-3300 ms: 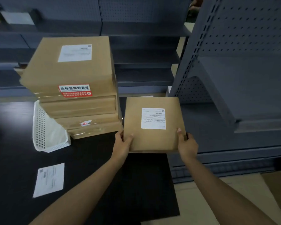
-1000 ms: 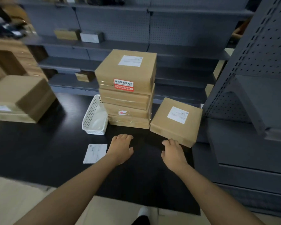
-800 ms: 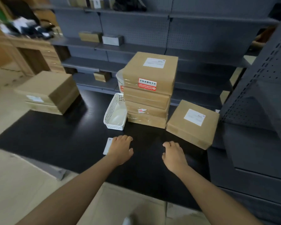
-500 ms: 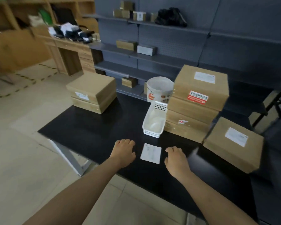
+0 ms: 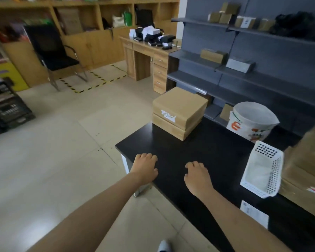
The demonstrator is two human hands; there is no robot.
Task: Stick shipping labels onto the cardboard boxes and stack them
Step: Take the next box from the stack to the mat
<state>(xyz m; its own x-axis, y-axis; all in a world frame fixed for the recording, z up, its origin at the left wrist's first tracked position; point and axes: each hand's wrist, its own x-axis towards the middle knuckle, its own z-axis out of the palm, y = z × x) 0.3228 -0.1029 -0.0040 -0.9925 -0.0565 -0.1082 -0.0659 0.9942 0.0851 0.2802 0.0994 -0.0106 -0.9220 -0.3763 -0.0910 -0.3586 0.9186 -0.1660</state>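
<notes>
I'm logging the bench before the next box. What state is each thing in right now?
Left hand: empty, palm down at the table corner.
Right hand: empty, over the table.
Two stacked boxes: closed, no label on top.
White basket: tilted.
Loose label: flat on the table.
White bucket: upright, open.

Pale glossy floor tiles fill the left and near part of the room, with a rectangle of black-and-yellow hazard tape marked on them far back. Along the far wall stand wooden shelving, a black chair and a cluttered wooden desk. Grey metal shelves with perforated back panels line the right side, behind the black table.
</notes>
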